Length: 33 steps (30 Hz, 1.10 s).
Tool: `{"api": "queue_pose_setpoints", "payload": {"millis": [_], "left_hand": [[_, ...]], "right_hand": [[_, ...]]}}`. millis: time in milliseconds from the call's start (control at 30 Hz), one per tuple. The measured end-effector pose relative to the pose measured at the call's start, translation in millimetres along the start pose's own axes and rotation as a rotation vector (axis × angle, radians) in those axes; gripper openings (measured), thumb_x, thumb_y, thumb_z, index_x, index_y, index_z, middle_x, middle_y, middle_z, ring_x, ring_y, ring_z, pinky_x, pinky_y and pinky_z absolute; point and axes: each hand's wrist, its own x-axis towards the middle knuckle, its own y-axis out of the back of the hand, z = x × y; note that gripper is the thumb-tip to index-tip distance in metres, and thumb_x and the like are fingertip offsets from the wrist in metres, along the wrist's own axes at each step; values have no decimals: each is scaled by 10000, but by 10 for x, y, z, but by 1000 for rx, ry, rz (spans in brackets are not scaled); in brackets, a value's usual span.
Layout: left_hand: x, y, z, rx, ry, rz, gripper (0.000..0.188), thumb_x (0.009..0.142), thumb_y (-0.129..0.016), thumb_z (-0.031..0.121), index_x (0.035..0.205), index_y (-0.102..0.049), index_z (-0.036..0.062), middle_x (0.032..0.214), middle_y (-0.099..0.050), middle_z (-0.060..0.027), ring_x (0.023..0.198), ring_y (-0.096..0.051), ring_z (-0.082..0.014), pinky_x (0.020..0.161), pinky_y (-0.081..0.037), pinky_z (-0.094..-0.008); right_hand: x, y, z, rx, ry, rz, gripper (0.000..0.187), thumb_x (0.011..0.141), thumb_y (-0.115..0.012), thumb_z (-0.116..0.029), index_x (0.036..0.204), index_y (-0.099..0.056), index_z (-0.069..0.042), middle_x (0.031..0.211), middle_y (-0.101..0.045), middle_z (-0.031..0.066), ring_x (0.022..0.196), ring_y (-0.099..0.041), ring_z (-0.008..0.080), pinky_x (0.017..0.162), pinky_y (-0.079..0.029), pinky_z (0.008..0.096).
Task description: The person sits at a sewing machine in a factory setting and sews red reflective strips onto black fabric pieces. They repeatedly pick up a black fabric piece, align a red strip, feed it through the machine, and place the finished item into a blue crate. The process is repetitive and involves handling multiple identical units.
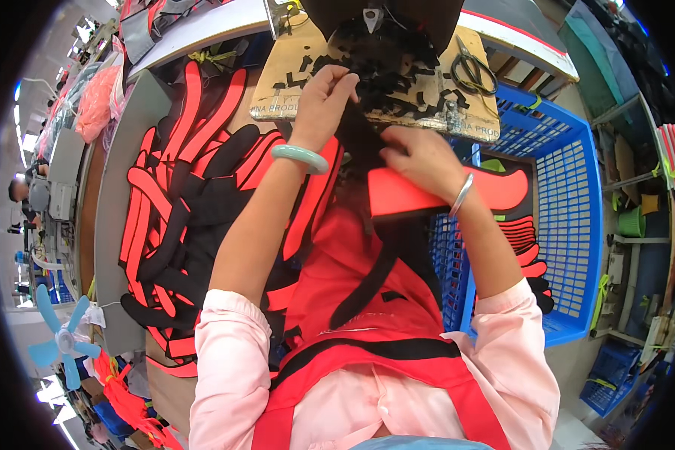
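Observation:
In front of me my left hand is raised at the near edge of a tan work board, thumb and fingers pinched together. What sits in that pinch is hidden. A black strip hangs between my hands, beside the left fingertips. My right hand curls with its fingers bent over a red-and-black padded strap piece, which hangs over my lap. Small black offcuts lie heaped on the board, below a dark machine head.
Many red-and-black strap pieces fill a grey-walled bin at left. A blue plastic basket at right holds stacked red pieces. Black-handled scissors lie at the board's right. A blue fan stands far left.

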Motion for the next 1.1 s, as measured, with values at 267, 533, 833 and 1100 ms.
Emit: {"api": "queue_pose_setpoints", "payload": {"millis": [267, 533, 833, 1100], "left_hand": [[-170, -53, 218, -172, 176, -343, 181, 864, -708, 134, 1026, -670, 64, 862, -631, 57, 744, -536, -14, 627, -419, -166], [-138, -277, 290, -278, 109, -132, 132, 851, -712, 106, 954, -670, 35, 832, -654, -4, 725, -585, -62, 639, -475, -210], [239, 2, 441, -414, 291, -61, 142, 894, -668, 185, 937, -625, 57, 822, -639, -18, 740, -649, -131, 659, -534, -251], [523, 41, 287, -476, 464, 23, 105, 875, -656, 182, 886, -603, 92, 753, -579, 18, 681, -552, -97, 567, -419, -222]], "right_hand": [[19, 484, 277, -257, -33, 199, 201, 863, -574, -200, 980, -676, -73, 890, -681, 166, 849, -640, 359, 754, -492, 466], [85, 448, -11, -115, 29, 319, 229, 888, -592, -293, 931, -680, -86, 790, -674, 151, 760, -640, 356, 679, -497, 446], [495, 712, 14, -113, 76, 325, 256, 892, -591, -316, 921, -686, -80, 718, -648, 135, 701, -619, 341, 649, -476, 409], [807, 696, 133, -126, 17, 259, 307, 898, -576, -350, 962, -691, -72, 780, -658, 163, 767, -625, 361, 698, -484, 415]]}}
